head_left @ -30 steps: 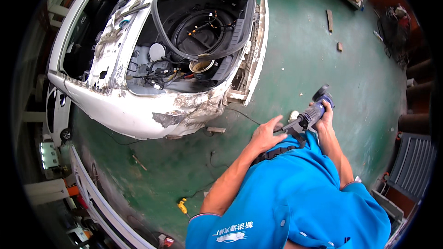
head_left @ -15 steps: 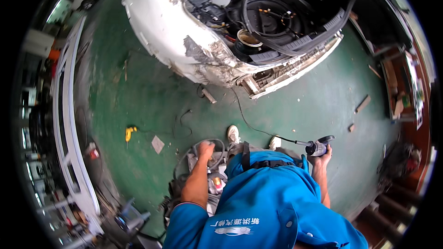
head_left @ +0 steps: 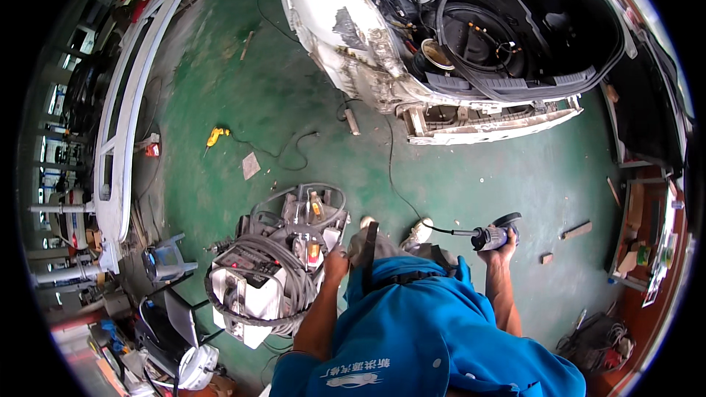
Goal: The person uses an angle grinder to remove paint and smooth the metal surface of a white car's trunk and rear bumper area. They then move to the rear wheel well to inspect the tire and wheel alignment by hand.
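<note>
My right hand (head_left: 504,250) is closed around the body of a corded angle grinder (head_left: 487,238), its round dark disc (head_left: 507,219) facing up and away from me. The grinder's black cord (head_left: 392,169) runs over the floor toward the car. My left hand (head_left: 337,265) hangs low at my side with its fingers curled in; whatever may be inside them is hidden. Just left of it stands a white wheeled machine (head_left: 256,295) draped with thick grey coiled cables (head_left: 300,288). Bottles with orange contents (head_left: 315,206) sit on that machine.
Ahead is a white car body (head_left: 312,0) with its rear stripped and a bare rear beam (head_left: 493,134). A yellow drill (head_left: 215,137), a wood block (head_left: 353,122) and a wood strip (head_left: 577,231) lie on the green floor. A long white panel (head_left: 116,169) and blue stool (head_left: 168,259) are left.
My view has shifted, so the car sits farther up and right and the cable-draped machine shows much more fully. My left hand is now lower and nearer my body. The grinder stays in my right hand.
</note>
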Demonstrator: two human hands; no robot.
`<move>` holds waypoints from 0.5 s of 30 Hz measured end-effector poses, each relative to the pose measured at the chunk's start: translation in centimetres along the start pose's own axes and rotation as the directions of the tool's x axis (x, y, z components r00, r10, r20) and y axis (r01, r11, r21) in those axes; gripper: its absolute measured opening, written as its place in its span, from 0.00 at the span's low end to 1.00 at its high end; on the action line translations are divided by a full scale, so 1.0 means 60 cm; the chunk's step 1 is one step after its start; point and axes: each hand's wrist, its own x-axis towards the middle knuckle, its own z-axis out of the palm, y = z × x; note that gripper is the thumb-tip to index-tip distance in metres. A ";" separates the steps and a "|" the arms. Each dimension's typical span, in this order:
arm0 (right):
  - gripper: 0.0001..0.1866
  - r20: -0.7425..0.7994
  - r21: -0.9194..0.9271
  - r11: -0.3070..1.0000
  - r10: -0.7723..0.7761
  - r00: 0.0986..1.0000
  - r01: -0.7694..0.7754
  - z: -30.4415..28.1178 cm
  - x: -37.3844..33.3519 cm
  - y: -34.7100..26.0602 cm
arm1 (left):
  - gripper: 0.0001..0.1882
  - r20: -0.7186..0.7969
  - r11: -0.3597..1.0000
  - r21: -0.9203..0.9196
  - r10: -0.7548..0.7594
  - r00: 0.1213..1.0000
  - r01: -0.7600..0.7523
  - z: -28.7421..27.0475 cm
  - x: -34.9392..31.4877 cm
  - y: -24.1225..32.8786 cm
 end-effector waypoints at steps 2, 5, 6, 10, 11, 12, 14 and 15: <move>0.29 0.068 -0.055 0.998 0.038 0.997 -0.034 -0.001 -0.002 0.014 | 0.33 0.038 0.994 -0.069 0.085 0.996 -0.082 -0.005 0.013 -0.003; 0.29 0.104 -0.106 0.994 0.039 0.994 -0.028 0.018 -0.024 0.034 | 0.44 0.083 0.927 -0.166 0.354 0.932 -0.337 -0.056 0.023 0.132; 0.29 0.098 -0.141 0.990 0.030 0.995 -0.016 0.037 -0.048 0.052 | 0.47 0.135 0.903 -0.173 0.418 0.898 -0.394 -0.071 0.016 0.186; 0.32 0.254 -0.099 0.991 0.116 0.960 -0.094 0.031 -0.055 0.063 | 0.41 0.212 0.678 -0.200 0.735 0.644 -0.707 -0.054 -0.013 0.304; 0.32 0.309 -0.140 0.990 0.054 0.949 -0.011 0.028 -0.055 0.064 | 0.34 0.241 0.629 -0.236 0.777 0.582 -0.741 -0.027 -0.009 0.312; 0.32 0.312 -0.154 0.988 0.040 0.949 0.009 0.028 -0.052 0.069 | 0.27 0.262 0.593 -0.268 0.803 0.535 -0.759 -0.009 -0.006 0.298; 0.33 0.375 -0.150 0.988 0.036 0.926 0.023 0.027 -0.067 0.059 | 0.15 0.303 0.666 -0.240 0.743 0.597 -0.706 -0.025 -0.025 0.299; 0.34 0.382 -0.117 0.993 0.029 0.924 0.018 0.027 -0.070 0.050 | 0.13 0.199 0.629 -0.157 0.776 0.599 -0.762 -0.037 -0.024 0.278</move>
